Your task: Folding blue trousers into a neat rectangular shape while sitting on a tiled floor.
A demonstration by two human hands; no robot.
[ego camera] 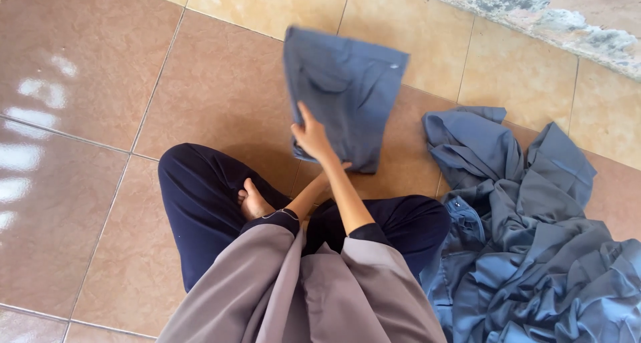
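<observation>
I sit cross-legged on a tiled floor and hold a folded blue-grey garment (347, 89) up in front of my knees. My right hand (310, 137) presses flat on its lower left part, fingers spread upward. Crossing beneath that arm, my left hand (336, 170) reaches under the garment's bottom edge. It is mostly hidden there, with only a fingertip showing. The garment looks slightly blurred and tilted, its far end above the floor.
A rumpled pile of blue-grey clothes (527, 249) lies on the floor at my right. My bare foot (252, 203) rests on my dark trouser leg (200, 203). Brown and beige floor tiles (80, 116) spread left. A worn wall base (554, 16) runs along the top right.
</observation>
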